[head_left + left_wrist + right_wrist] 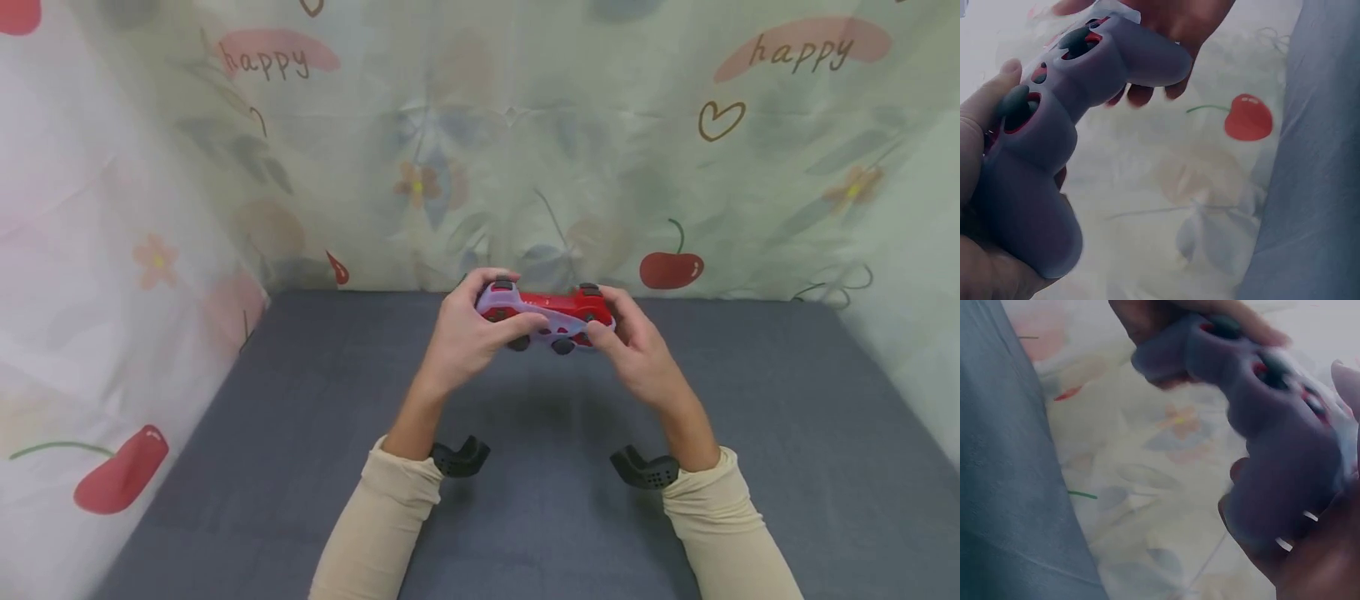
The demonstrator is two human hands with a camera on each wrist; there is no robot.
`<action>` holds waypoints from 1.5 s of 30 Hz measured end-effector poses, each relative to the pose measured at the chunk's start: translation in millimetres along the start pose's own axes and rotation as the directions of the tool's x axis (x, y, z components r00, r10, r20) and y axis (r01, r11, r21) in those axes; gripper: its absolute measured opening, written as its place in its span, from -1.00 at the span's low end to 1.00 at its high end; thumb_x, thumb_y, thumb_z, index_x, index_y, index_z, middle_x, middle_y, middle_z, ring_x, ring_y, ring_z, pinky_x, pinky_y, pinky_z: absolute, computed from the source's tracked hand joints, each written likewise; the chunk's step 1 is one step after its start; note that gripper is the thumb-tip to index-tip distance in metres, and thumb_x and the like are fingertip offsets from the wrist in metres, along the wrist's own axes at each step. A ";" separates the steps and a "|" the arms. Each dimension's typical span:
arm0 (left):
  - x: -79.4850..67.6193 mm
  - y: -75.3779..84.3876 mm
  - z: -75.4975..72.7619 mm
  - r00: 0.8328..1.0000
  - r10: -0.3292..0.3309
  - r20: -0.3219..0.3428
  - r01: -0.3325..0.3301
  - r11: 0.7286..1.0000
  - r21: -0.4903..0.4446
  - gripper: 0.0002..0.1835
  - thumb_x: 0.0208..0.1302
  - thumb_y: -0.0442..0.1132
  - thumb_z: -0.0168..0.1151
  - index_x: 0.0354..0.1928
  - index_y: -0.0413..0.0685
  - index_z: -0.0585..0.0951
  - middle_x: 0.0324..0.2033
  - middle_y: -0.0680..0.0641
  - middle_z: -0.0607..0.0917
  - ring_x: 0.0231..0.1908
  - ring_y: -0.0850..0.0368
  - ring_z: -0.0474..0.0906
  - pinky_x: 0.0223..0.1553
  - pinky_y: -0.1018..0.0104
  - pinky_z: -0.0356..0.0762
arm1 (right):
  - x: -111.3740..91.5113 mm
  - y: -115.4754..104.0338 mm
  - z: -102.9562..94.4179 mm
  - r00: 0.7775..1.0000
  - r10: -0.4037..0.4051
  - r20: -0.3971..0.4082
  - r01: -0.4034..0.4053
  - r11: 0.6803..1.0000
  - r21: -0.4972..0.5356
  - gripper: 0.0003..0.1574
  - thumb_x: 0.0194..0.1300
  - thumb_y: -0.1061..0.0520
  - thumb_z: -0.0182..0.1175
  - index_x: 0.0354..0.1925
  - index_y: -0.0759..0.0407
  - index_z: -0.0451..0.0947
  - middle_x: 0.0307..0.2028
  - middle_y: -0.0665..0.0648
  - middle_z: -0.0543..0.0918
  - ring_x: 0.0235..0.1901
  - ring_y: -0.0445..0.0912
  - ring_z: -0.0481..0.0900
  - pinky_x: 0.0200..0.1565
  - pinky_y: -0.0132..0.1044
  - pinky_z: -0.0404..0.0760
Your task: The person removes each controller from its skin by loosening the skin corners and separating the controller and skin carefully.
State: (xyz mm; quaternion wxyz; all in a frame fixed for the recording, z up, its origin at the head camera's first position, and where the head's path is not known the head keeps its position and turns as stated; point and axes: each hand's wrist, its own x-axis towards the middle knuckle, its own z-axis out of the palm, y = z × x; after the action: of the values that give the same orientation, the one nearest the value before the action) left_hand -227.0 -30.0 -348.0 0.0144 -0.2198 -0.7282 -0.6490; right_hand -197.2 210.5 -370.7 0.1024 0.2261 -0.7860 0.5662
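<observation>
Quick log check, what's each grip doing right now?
Left grip: closed, holding the controller, left side.
Right grip: closed, holding the controller, right side.

1. A person's left sleeve (pixel 378 525), plain cream-beige fabric, long and close-fitting, ends in a thick, bunched cuff short of the wrist.
2. The right sleeve (pixel 731 529) matches in colour, with soft creases gathered along the forearm near its cuff.
3. A matte black, bent wrist mount (pixel 459 458) sits at the left cuff's inner side.
4. A matching black mount (pixel 643 469) sits at the right cuff, dotted with small round holes.
5. Both hands are bare.
</observation>
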 end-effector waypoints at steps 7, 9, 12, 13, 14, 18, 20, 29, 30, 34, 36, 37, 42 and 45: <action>-0.1 -1.7 5.2 0.990 0.089 0.112 -0.104 0.985 0.139 -0.53 0.18 -0.08 0.52 0.13 0.15 0.62 -0.05 0.03 0.63 -0.25 0.11 0.67 -0.19 0.24 0.72 | -0.7 1.6 -0.1 0.995 0.066 -0.072 -0.071 0.994 -0.081 -0.49 0.48 0.17 0.16 0.32 0.23 0.38 0.06 0.19 0.56 -0.07 -0.23 0.58 -0.08 -0.53 0.64; -0.6 -0.5 2.5 0.985 0.091 0.149 -0.117 0.978 0.174 -0.58 0.19 -0.06 0.52 0.09 0.16 0.66 0.01 0.08 0.59 -0.19 0.13 0.64 -0.17 0.23 0.70 | -1.0 1.9 -2.8 0.994 0.076 -0.076 -0.083 0.993 -0.081 -0.52 0.48 0.18 0.16 0.30 0.24 0.40 0.02 0.16 0.57 -0.12 -0.23 0.60 -0.09 -0.53 0.65; -1.0 1.0 -2.3 0.975 0.097 0.201 -0.138 0.970 0.201 -0.60 0.22 -0.07 0.49 0.10 0.13 0.69 0.05 0.11 0.59 -0.10 0.15 0.62 -0.16 0.20 0.69 | -1.4 1.7 -6.6 0.993 0.089 -0.072 -0.096 0.990 -0.105 -0.53 0.48 0.16 0.17 0.28 0.24 0.43 -0.02 0.12 0.58 -0.16 -0.24 0.62 -0.10 -0.53 0.65; -1.2 1.3 -3.6 0.972 0.100 0.215 -0.146 0.967 0.210 -0.61 0.24 -0.07 0.48 0.10 0.13 0.70 0.06 0.12 0.60 -0.09 0.16 0.62 -0.15 0.20 0.70 | -1.5 1.5 -7.4 0.993 0.094 -0.069 -0.102 0.988 -0.115 -0.53 0.48 0.15 0.17 0.28 0.23 0.44 -0.03 0.11 0.59 -0.17 -0.25 0.62 -0.10 -0.53 0.65; -1.6 1.5 -4.8 0.969 0.103 0.225 -0.155 0.962 0.226 -0.64 0.25 -0.07 0.47 0.09 0.14 0.71 0.06 0.13 0.61 -0.07 0.18 0.61 -0.14 0.22 0.70 | -1.6 1.4 -8.1 0.993 0.102 -0.066 -0.109 0.987 -0.120 -0.54 0.47 0.14 0.18 0.27 0.22 0.45 -0.04 0.12 0.60 -0.18 -0.25 0.63 -0.10 -0.53 0.65; -3.8 0.5 -5.1 0.957 0.153 0.244 -0.227 0.923 0.311 -0.70 0.33 -0.09 0.39 0.08 0.14 0.74 0.02 0.17 0.64 -0.08 0.26 0.60 -0.12 0.33 0.68 | -2.1 2.2 -9.1 0.992 0.119 -0.051 -0.125 0.982 -0.143 -0.54 0.46 0.12 0.21 0.27 0.19 0.46 -0.04 0.18 0.64 -0.21 -0.25 0.66 -0.11 -0.52 0.66; -4.4 -0.9 -1.9 0.945 0.231 0.232 -0.306 0.876 0.372 -0.76 0.35 -0.11 0.36 0.03 0.12 0.76 -0.03 0.16 0.67 -0.13 0.29 0.62 -0.13 0.39 0.67 | -2.5 3.8 -9.3 0.991 0.123 -0.049 -0.129 0.981 -0.144 -0.52 0.46 0.12 0.22 0.28 0.17 0.47 -0.03 0.19 0.65 -0.22 -0.26 0.66 -0.11 -0.52 0.66; -5.3 -0.1 5.8 0.904 0.391 0.173 -0.418 0.723 0.550 -0.92 0.42 -0.18 0.29 -0.23 0.05 0.72 -0.29 0.11 0.66 -0.41 0.32 0.53 -0.35 0.46 0.55 | -1.2 14.1 -9.2 0.991 0.131 -0.029 -0.134 0.977 -0.163 -0.47 0.40 0.07 0.31 0.28 0.07 0.51 -0.20 -0.17 0.67 -0.31 -0.18 0.63 -0.21 -0.41 0.64; -5.4 -0.1 5.5 0.913 0.372 0.167 -0.399 0.735 0.548 -0.92 0.43 -0.17 0.28 -0.24 0.05 0.70 -0.31 0.11 0.64 -0.44 0.32 0.50 -0.38 0.45 0.53 | -1.1 13.7 -9.0 0.991 0.132 -0.032 -0.136 0.976 -0.169 -0.48 0.39 0.07 0.32 0.26 0.06 0.52 -0.22 -0.15 0.67 -0.32 -0.16 0.62 -0.23 -0.39 0.63; -4.1 -0.8 5.5 0.948 0.283 0.145 -0.317 0.825 0.468 -0.90 0.46 -0.16 0.25 -0.26 0.05 0.64 -0.35 0.11 0.61 -0.41 0.29 0.55 -0.41 0.41 0.53 | -2.0 9.9 -9.8 0.988 0.145 -0.043 -0.151 0.975 -0.163 -0.55 0.36 0.04 0.34 0.18 0.05 0.55 -0.29 -0.12 0.66 -0.39 -0.12 0.62 -0.29 -0.35 0.66; -3.8 -0.5 5.3 0.958 0.249 0.142 -0.285 0.879 0.382 -0.89 0.46 -0.18 0.24 -0.28 0.02 0.63 -0.35 0.08 0.63 -0.26 0.27 0.68 -0.38 0.38 0.59 | -2.1 7.8 -10.5 0.988 0.153 -0.037 -0.156 0.978 -0.141 -0.59 0.36 0.04 0.33 0.13 0.06 0.56 -0.35 -0.10 0.66 -0.42 -0.09 0.63 -0.31 -0.32 0.67; -3.7 0.0 5.3 0.962 0.235 0.143 -0.270 0.902 0.337 -0.88 0.46 -0.19 0.23 -0.29 0.01 0.62 -0.33 0.06 0.64 -0.17 0.25 0.71 -0.36 0.36 0.62 | -2.1 6.9 -11.0 0.988 0.154 -0.031 -0.157 0.979 -0.129 -0.62 0.36 0.04 0.32 0.11 0.06 0.57 -0.37 -0.10 0.66 -0.44 -0.08 0.63 -0.32 -0.31 0.67; -3.2 -0.6 5.1 0.973 0.177 0.149 -0.201 0.966 0.162 -0.88 0.46 -0.21 0.23 -0.28 -0.03 0.64 -0.26 0.01 0.68 -0.24 0.14 0.74 -0.34 0.25 0.70 | -2.4 4.5 -13.6 0.990 0.138 0.006 -0.137 0.986 -0.092 -0.71 0.33 0.11 0.29 0.01 0.11 0.59 -0.46 -0.08 0.64 -0.50 -0.05 0.61 -0.38 -0.28 0.66; -2.2 -5.9 4.7 0.981 0.129 0.145 -0.140 0.988 0.067 -0.89 0.47 -0.22 0.21 -0.24 -0.08 0.65 -0.29 -0.03 0.67 -0.41 0.11 0.64 -0.34 0.26 0.67 | -3.3 2.9 -14.5 0.989 0.148 0.025 -0.145 0.985 -0.093 -0.70 0.31 0.12 0.30 0.00 0.11 0.57 -0.43 -0.07 0.64 -0.49 -0.05 0.61 -0.38 -0.27 0.66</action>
State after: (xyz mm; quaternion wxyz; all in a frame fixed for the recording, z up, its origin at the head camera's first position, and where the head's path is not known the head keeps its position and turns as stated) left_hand -225.7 -26.5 -355.0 0.0154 -0.3129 -0.7352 -0.6011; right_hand -197.0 225.6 -369.6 0.0581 0.1718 -0.8270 0.5321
